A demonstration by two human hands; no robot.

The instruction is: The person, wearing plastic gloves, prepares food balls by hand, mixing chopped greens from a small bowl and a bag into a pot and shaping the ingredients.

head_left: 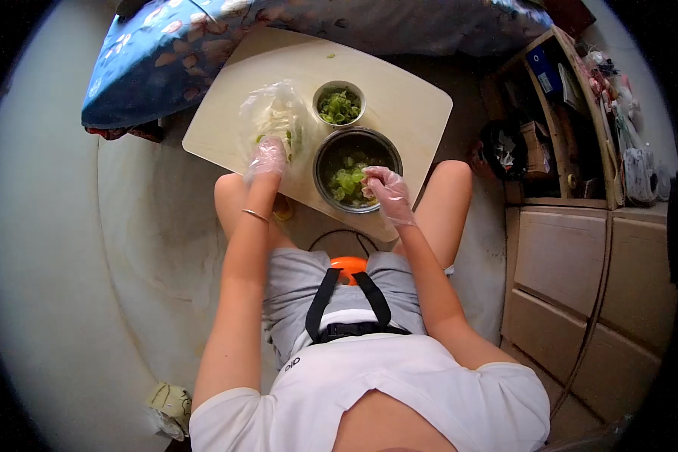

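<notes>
My left hand [270, 156], in a clear plastic glove, is at the near edge of a clear plastic bag [280, 113] with pale and green pieces inside; its fingers are partly hidden. My right hand [386, 190], gloved too, is over the right rim of a large metal pot [396, 160], its fingers bent together. What they hold, if anything, is too small to tell. Green vegetable pieces [348, 179] lie in the pot. Behind it stands a smaller bowl [363, 105] of chopped greens [339, 106].
The cream table [399, 83] stands over my knees. A bed with a blue floral cover [158, 56] is behind it. At the right are a wooden shelf [561, 143], a bin with a black bag [502, 147] and drawers [561, 260]. A crumpled wrapper [171, 407] lies lower left.
</notes>
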